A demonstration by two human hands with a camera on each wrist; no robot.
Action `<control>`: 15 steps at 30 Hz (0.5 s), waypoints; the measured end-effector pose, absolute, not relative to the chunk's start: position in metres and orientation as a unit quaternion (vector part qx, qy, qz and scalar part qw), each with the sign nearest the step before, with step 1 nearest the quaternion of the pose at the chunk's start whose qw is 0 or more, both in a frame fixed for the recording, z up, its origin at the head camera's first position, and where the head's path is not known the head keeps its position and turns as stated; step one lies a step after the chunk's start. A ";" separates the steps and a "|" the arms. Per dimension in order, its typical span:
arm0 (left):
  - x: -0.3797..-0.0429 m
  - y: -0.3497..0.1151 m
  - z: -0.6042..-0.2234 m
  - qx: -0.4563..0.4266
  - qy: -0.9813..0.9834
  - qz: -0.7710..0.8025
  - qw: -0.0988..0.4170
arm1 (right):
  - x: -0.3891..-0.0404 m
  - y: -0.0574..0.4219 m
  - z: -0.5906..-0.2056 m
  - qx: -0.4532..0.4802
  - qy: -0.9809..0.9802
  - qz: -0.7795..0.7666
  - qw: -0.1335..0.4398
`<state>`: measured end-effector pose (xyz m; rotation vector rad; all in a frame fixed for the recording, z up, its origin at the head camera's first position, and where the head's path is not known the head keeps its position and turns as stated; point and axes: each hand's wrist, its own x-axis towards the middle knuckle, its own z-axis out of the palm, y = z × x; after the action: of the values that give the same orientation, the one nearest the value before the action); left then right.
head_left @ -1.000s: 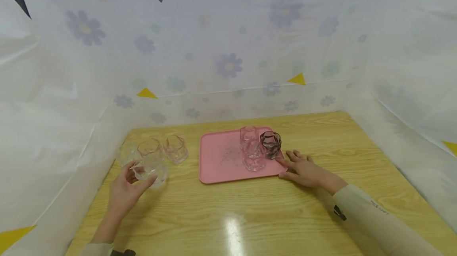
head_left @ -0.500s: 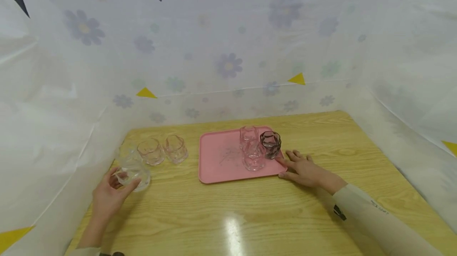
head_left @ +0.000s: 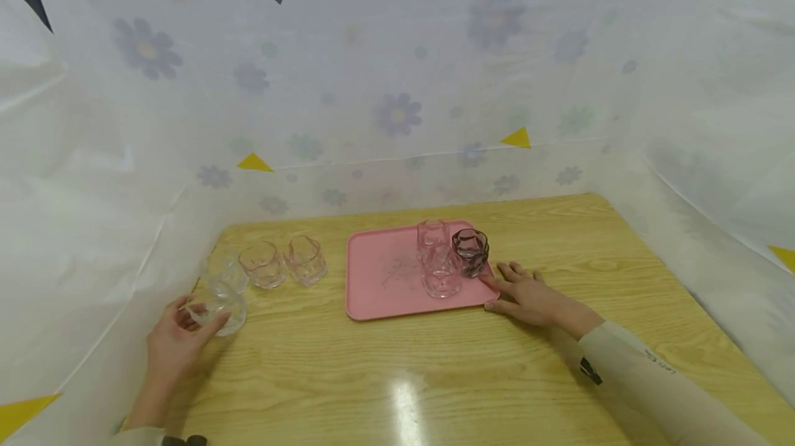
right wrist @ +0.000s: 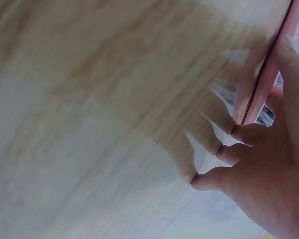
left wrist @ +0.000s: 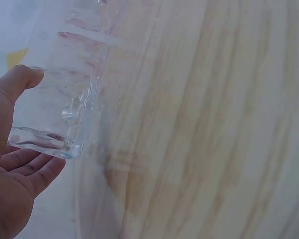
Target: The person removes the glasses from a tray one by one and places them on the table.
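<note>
- Left hand (head_left: 172, 341): thumb on one side, fingers curled round the other, gripping a clear glass (head_left: 231, 322).
- Right hand (head_left: 528, 299): fingers spread, holding nothing; thumb and index finger by the right near corner of the pink tray (head_left: 379, 297).
- Held glass: left near side of the other left-hand glasses, over the table (head_left: 348, 377); base contact cannot be told.
- Handling (judged): rigid, thick-based, moderate weight; smooth wall probably slippery, rim likely to chip if knocked.
- Hold (judged): thumb against fingers across the sidewall, low, off the rim; wall ridges should help.
- Just beyond: another clear glass (head_left: 226, 272), then two pinkish glasses (head_left: 263, 266) to its right; knocking risk.
- On tray, right side: two clear tumblers (head_left: 442, 284), one dark glass (head_left: 472, 254).
</note>
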<state>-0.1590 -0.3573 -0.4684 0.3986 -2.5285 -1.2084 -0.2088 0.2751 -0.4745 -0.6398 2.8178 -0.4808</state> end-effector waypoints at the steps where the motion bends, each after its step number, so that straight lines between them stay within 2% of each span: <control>1: -0.159 -0.358 -0.469 0.143 -0.882 -0.422 0.155 | -0.209 0.275 -0.475 -0.216 0.957 -0.164 0.107; 15: -0.161 -0.373 -0.472 0.153 -0.880 -0.427 0.140 | -0.208 0.275 -0.475 -0.219 0.957 -0.163 0.103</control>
<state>-0.1615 -0.3727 -0.4721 0.4432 -2.5431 -1.2329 -0.2085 0.2751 -0.4753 -0.6454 2.8227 -0.4813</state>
